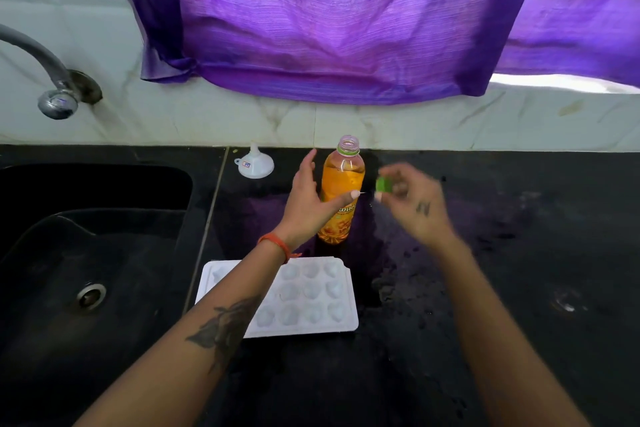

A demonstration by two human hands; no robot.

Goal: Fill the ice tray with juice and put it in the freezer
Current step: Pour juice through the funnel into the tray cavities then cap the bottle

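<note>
Our right hand (412, 199) pinches the green cap (383, 184); our left hand (308, 199) cups the open juice bottle (343, 191), loosely spread.
Nearer us than both hands, the white dimpled ice tray (311, 298) lies on glossy black counter (519, 253), with bare room to our right hand's right.

1. The right hand (412, 201) is motion-blurred; its grip on the green cap (383, 185) is unclear.
2. The left forearm hides the ice tray (311, 298) from 9 o'clock.
3. The faucet (45, 73) and the sink (86, 253) are cut off at the left edge.
4. The bottle (341, 191) label print is unreadable.
</note>
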